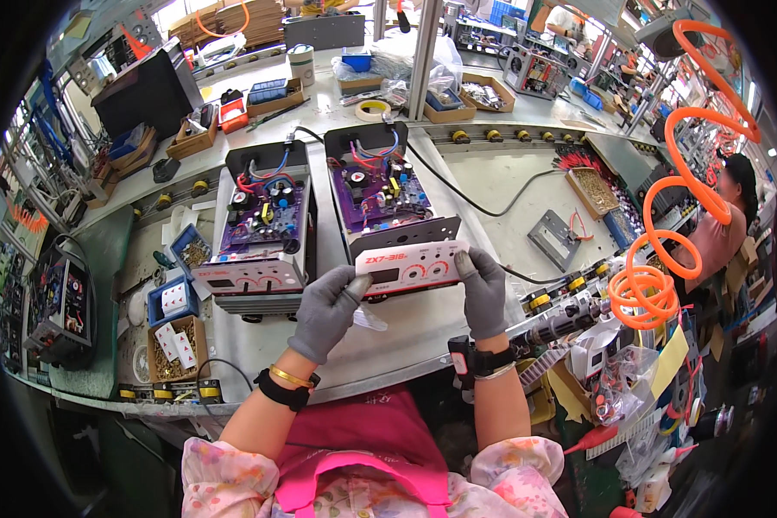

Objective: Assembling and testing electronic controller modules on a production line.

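Workbench [492, 186] is carrying two open machine chassis; the right chassis [387, 203] is lying just behind a white front panel [413, 268]. Left hand [326, 312], grey-gloved, is pinching the panel's left end, and right hand [483, 292] is gripping its right end, holding it against the chassis front.

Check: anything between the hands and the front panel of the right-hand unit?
Nothing visible. The left hand and right hand, both in grey gloves, already grip the white front panel at its two ends. A small clear plastic scrap lies on the table below, clear of the grip.
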A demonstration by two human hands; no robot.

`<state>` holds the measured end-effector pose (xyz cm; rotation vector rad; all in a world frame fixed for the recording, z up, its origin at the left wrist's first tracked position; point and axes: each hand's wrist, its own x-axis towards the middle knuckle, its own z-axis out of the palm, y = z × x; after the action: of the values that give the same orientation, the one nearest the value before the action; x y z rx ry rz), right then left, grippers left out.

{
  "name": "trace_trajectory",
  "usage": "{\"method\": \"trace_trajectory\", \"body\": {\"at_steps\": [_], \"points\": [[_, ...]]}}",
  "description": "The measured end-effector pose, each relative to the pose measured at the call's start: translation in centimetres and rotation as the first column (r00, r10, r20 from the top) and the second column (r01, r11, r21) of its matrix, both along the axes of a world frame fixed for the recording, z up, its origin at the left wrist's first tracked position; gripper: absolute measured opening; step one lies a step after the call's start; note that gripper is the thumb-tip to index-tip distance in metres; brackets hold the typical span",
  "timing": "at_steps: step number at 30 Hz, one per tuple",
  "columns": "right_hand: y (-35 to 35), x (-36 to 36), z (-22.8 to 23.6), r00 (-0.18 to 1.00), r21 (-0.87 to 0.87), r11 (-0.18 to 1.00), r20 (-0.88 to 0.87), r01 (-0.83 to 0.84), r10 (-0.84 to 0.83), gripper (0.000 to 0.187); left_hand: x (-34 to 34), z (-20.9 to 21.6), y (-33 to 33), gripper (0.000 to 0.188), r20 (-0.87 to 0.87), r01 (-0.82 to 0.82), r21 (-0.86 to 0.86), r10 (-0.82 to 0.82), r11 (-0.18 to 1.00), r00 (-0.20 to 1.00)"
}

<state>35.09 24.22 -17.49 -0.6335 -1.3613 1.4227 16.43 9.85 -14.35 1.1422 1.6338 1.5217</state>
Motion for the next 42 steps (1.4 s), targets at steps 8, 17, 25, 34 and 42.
{"method": "trace_trajectory", "body": {"at_steps": [8,17,25,34,42], "points": [[2.3,-1.4,-0.1,0.993,0.088,0.993,0.074,0.080,-0.087,0.023,0.2,-1.3,1.3,0.023,-0.065,-0.152,0.029,0.154,0.988,0.986],[2.8,-1.5,0.1,0.994,0.075,0.995,0.088,0.064,-0.070,0.023,0.5,-1.7,1.8,0.022,-0.040,-0.181,0.070,0.184,0.981,0.982],[2.8,-1.6,0.5,0.992,0.083,0.994,0.100,0.069,-0.077,0.024,0.5,-1.6,1.8,0.023,-0.047,-0.191,0.071,0.194,0.979,0.980],[2.8,-1.6,0.6,0.985,0.088,0.992,0.137,0.096,-0.107,0.027,0.5,-1.6,1.9,0.023,-0.083,-0.201,0.071,0.207,0.977,0.975],[2.7,-1.7,0.5,0.983,0.089,0.989,0.133,0.116,-0.127,0.029,0.6,-1.4,2.1,0.023,-0.142,-0.201,0.120,0.217,0.972,0.966]]}}
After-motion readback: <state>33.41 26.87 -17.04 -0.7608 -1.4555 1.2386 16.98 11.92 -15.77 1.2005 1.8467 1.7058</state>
